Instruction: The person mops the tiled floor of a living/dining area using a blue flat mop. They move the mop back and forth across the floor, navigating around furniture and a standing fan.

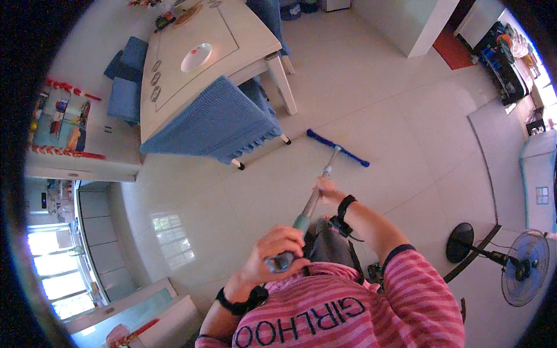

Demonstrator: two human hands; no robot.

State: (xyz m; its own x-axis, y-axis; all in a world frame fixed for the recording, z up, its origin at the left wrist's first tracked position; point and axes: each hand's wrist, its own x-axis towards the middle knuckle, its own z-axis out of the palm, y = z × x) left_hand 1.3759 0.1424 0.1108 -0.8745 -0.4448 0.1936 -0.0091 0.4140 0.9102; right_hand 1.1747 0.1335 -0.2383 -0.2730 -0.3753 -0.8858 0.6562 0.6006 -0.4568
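Note:
My left hand [278, 248] is wrapped around the upper end of a long mop pole [312, 203], near its green grip section. Lower on the pole, my right hand [325, 188] grips the metal part. The pole leads away from me to a narrow blue mop head [338, 148], which rests on the pale tiled floor [374, 191]. The mop head lies to the right of a chair with a blue knitted cover [217, 122]. Both wrists wear black bands.
The dining table [248, 43] holds a white oval dish [196, 57]. Blue chairs [126, 98] stand beyond it. At the right are a standing fan [522, 269], a grey mat [496, 152] and a white play tent [539, 178]. A wall corner [417, 39] juts out at the top.

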